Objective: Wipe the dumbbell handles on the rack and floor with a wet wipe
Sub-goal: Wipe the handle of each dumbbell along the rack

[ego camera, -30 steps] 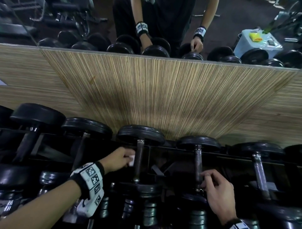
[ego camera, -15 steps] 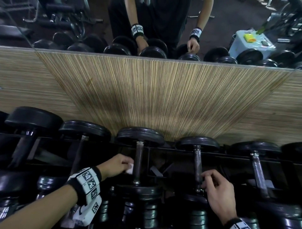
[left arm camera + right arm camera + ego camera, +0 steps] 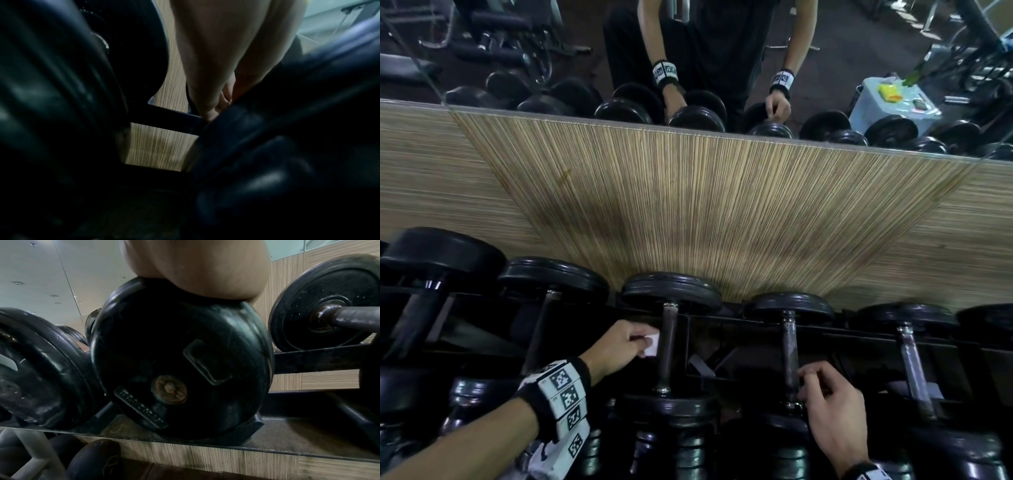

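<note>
I am pinching a white wet wipe (image 3: 651, 345) in my left hand (image 3: 619, 346) against one racked dumbbell handle (image 3: 667, 349), my right hand (image 3: 828, 404) curling fingers round the neighbouring handle (image 3: 789, 353) on the dumbbell rack (image 3: 739, 322)

The left hand (image 3: 619, 342) moved slightly up along the dumbbell handle (image 3: 667, 346), toward the wall-side plate, carrying the pinched wet wipe (image 3: 652, 345) against the bar's left side. More of the wipe showed beyond the fingers than before.
</note>
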Available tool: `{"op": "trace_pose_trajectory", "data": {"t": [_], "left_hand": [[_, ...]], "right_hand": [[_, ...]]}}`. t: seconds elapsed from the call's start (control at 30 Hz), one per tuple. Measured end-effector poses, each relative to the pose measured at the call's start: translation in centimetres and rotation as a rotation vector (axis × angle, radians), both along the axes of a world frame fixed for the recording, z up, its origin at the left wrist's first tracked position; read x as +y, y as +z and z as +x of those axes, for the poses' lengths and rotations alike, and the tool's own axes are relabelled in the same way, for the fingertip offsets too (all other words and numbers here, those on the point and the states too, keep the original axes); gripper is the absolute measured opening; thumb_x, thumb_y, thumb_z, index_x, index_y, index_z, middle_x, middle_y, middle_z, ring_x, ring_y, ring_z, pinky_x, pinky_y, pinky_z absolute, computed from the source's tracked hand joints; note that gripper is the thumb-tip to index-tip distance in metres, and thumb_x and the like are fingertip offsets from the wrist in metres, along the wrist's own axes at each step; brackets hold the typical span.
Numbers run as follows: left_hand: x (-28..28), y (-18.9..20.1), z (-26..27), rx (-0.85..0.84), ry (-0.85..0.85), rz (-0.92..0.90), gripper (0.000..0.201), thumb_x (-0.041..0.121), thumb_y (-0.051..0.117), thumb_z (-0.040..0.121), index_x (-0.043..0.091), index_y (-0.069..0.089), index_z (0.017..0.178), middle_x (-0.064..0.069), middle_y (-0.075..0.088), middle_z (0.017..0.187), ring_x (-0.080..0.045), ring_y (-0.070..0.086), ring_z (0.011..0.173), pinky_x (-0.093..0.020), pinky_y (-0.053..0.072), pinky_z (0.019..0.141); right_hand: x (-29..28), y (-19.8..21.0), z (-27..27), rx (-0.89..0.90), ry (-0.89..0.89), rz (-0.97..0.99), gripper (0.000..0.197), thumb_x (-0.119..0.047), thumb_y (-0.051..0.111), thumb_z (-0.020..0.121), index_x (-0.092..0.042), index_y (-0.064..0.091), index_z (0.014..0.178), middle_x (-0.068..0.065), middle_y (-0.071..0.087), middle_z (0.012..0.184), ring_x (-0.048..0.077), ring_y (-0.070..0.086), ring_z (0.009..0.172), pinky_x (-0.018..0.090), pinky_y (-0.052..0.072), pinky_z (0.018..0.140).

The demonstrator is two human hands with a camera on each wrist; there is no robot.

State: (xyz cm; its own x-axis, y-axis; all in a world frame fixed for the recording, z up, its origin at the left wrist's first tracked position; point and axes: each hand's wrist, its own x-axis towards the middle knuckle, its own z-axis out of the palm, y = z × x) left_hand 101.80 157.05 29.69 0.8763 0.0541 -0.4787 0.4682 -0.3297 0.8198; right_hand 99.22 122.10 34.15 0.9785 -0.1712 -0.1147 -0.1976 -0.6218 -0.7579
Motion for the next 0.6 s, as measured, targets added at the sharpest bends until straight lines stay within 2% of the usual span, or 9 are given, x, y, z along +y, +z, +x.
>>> {"op": "trace_pose_trajectory", "data": {"t": [0.07,0.13,0.17,0.27,0.33,0.4,0.5,0.53,0.6], "left_hand": [[-0.1,0.2,0.4,-0.019,-0.015,0.004,0.021,-0.009,0.056,0.093,0.000,0.070,0.106,-0.004,0.069,0.089,-0.002,0.062,0.069,-0.011,0.047,0.067],[-0.8,0.5,0.8,-0.037,-0.033,0.001,0.019,-0.013,0.054,0.090,-0.010,0.069,0.100,-0.007,0.064,0.083,-0.010,0.056,0.073,-0.011,0.044,0.068],[-1.0,0.4,0.9,-0.035,-0.026,-0.012,0.018,-0.014,0.052,0.089,-0.011,0.069,0.095,-0.007,0.063,0.078,-0.011,0.054,0.074,-0.011,0.043,0.066],[-1.2,0.1,-0.2,0.043,0.036,-0.038,0.028,-0.008,0.051,0.094,0.010,0.072,0.087,0.006,0.067,0.069,-0.008,0.059,0.071,-0.012,0.047,0.063],[-1.0,-0.3,-1.1,0.079,0.022,-0.032,0.030,-0.006,0.053,0.095,0.017,0.070,0.086,0.008,0.067,0.072,-0.010,0.059,0.073,-0.013,0.048,0.062],[-0.9,-0.4,-1.5,0.082,0.013,-0.026,0.028,-0.006,0.054,0.095,0.015,0.070,0.085,0.004,0.068,0.076,-0.011,0.059,0.074,-0.016,0.049,0.065],[-1.4,-0.1,-1.3,0.061,-0.027,-0.092,0.020,-0.005,0.054,0.094,-0.001,0.072,0.087,-0.009,0.066,0.082,-0.019,0.057,0.079,-0.024,0.046,0.072],[-1.6,0.0,-1.3,0.062,-0.022,-0.113,0.019,-0.005,0.054,0.094,-0.001,0.072,0.087,-0.008,0.066,0.082,-0.017,0.058,0.078,-0.023,0.046,0.072],[-1.4,-0.1,-1.7,0.084,0.009,-0.091,0.021,-0.003,0.057,0.094,0.009,0.072,0.084,0.001,0.069,0.078,-0.010,0.062,0.076,-0.017,0.048,0.073]], "right_hand": [[0.1,-0.2,-0.1,-0.003,-0.001,-0.027,0.023,-0.020,0.059,0.091,-0.042,0.062,0.084,-0.007,0.068,0.060,0.011,0.063,0.055,0.028,0.047,0.060],[0.1,-0.1,-0.1,0.002,-0.006,-0.026,0.021,-0.021,0.058,0.091,-0.041,0.062,0.086,-0.005,0.068,0.061,0.014,0.064,0.057,0.029,0.047,0.061],[0.1,0.0,-0.1,0.004,-0.008,-0.024,0.021,-0.021,0.058,0.091,-0.041,0.063,0.086,-0.004,0.068,0.060,0.015,0.064,0.057,0.029,0.047,0.062],[0.1,0.0,-0.2,0.009,-0.015,-0.028,0.022,-0.022,0.057,0.090,-0.042,0.063,0.084,-0.003,0.067,0.057,0.017,0.062,0.053,0.030,0.047,0.059],[0.2,0.1,-0.2,0.013,-0.028,-0.035,0.021,-0.022,0.057,0.090,-0.040,0.064,0.080,-0.003,0.066,0.057,0.014,0.060,0.050,0.030,0.046,0.055],[0.3,0.2,-0.2,0.023,-0.048,-0.047,0.023,-0.020,0.058,0.090,-0.036,0.064,0.075,-0.006,0.067,0.058,0.012,0.060,0.052,0.033,0.048,0.056],[0.5,0.5,-0.2,0.040,-0.054,-0.054,0.022,-0.020,0.059,0.090,-0.033,0.065,0.074,-0.007,0.067,0.058,0.015,0.064,0.057,0.041,0.052,0.061],[0.5,0.5,-0.3,0.045,-0.054,-0.051,0.022,-0.020,0.058,0.090,-0.033,0.066,0.074,-0.007,0.067,0.058,0.016,0.064,0.057,0.042,0.053,0.061],[0.3,0.5,-0.3,0.054,-0.054,-0.046,0.023,-0.020,0.058,0.090,-0.034,0.066,0.073,-0.006,0.067,0.058,0.017,0.063,0.055,0.042,0.053,0.061]]}}
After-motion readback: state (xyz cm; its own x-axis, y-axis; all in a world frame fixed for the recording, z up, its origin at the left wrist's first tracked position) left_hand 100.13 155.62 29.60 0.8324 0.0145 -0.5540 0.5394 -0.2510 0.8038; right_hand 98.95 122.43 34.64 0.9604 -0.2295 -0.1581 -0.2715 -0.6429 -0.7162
